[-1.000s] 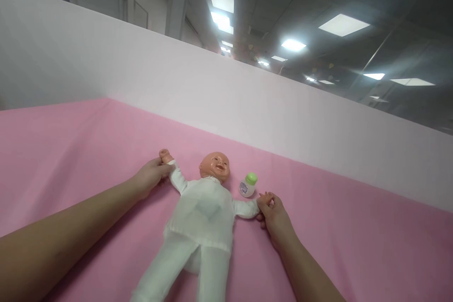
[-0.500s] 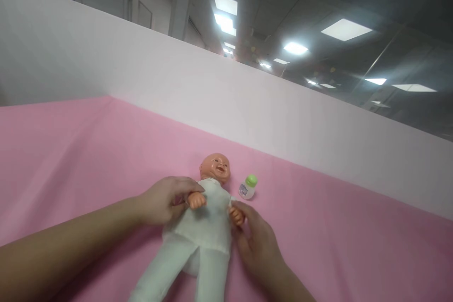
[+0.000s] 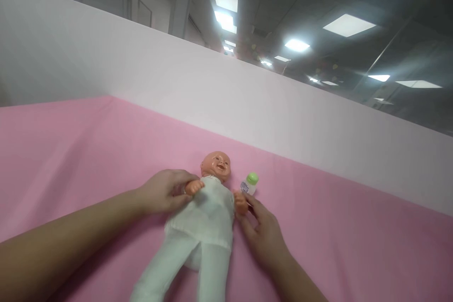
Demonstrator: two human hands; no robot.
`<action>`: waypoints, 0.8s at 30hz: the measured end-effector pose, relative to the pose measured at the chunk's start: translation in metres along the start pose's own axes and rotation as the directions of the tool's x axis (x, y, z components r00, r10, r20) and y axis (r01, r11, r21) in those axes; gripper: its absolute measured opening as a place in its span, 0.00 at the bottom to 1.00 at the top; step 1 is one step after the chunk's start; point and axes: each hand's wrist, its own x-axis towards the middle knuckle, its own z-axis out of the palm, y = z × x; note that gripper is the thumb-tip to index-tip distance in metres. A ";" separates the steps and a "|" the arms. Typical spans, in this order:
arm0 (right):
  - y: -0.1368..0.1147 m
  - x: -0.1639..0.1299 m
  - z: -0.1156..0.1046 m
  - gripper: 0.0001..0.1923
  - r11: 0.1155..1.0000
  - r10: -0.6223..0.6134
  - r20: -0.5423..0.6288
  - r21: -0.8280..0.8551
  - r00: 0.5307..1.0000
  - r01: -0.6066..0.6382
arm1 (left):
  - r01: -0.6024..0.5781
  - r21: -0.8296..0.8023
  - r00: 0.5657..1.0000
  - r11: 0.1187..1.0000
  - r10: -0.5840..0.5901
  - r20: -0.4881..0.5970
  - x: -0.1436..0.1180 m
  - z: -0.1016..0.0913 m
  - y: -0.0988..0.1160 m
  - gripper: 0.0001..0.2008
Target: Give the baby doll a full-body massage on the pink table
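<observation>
On its back lies a baby doll [image 3: 203, 217] with a hard plastic head and hands and a white cloth body. Its head points away from me and its legs come toward me. My left hand [image 3: 168, 191] is closed around the doll's arm on the left of the picture, just by its plastic hand. On the other side, my right hand [image 3: 264, 231] grips the doll's other arm near its plastic hand between thumb and fingers. A small clear bottle [image 3: 248, 184] with a green cap is just beyond my right fingertips, beside the doll's head.
The doll and bottle rest on a pink cloth [image 3: 318, 226] with some creases. Behind it rises a low white partition [image 3: 198, 89]. Past that are a door [image 3: 150, 4] and lit ceiling panels [image 3: 348, 25].
Both doll hands have shifted a little: the left one upward, the right one outward toward the bottle. My hands moved with them. The right one now partly overlaps the bottle's base.
</observation>
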 end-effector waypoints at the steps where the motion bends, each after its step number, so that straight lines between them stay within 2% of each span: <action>1: 0.004 0.003 -0.004 0.29 0.991 0.089 -0.035 0.105 0.995 -0.085 | 0.068 -0.046 0.997 0.997 -0.070 -0.031 0.000 -0.001 -0.005 0.13; 3: 0.015 0.010 -0.011 0.36 0.927 0.233 -0.114 0.325 0.966 -0.185 | 0.198 -0.206 0.968 0.958 -0.224 -0.114 0.002 -0.002 -0.019 0.11; 5: 0.028 0.016 -0.017 0.43 0.836 0.340 -0.178 0.506 0.923 -0.211 | 0.279 -0.436 0.904 0.856 -0.387 -0.182 0.004 -0.003 -0.037 0.14; 8: 0.045 0.021 -0.023 0.42 0.708 0.486 -0.175 0.654 0.856 -0.268 | 0.335 -0.712 0.786 0.617 -0.600 -0.150 0.008 -0.006 -0.060 0.16; 10: 0.052 0.023 -0.025 0.39 0.663 0.557 -0.166 0.679 0.814 -0.315 | 0.340 -0.778 0.738 0.528 -0.663 -0.127 0.010 -0.010 -0.069 0.17; 13: 0.053 0.023 -0.026 0.37 0.657 0.599 -0.154 0.656 0.786 -0.372 | 0.340 -0.795 0.725 0.503 -0.679 -0.119 0.010 -0.016 -0.073 0.18; 16: 0.048 0.022 -0.026 0.36 0.701 0.591 -0.151 0.582 0.792 -0.412 | 0.346 -0.802 0.728 0.488 -0.679 -0.099 0.010 -0.018 -0.071 0.20; 19: 0.044 0.020 -0.026 0.41 0.738 0.585 -0.169 0.518 0.794 -0.433 | 0.356 -0.798 0.732 0.487 -0.676 -0.086 0.010 -0.017 -0.070 0.20; 22: 0.041 0.019 -0.025 0.45 0.764 0.563 -0.171 0.480 0.808 -0.431 | 0.372 -0.780 0.744 0.503 -0.664 -0.074 0.010 -0.014 -0.069 0.19; 24: 0.037 0.018 -0.024 0.46 0.801 0.527 -0.215 0.449 0.822 -0.396 | 0.378 -0.766 0.757 0.521 -0.650 -0.068 0.011 -0.012 -0.069 0.18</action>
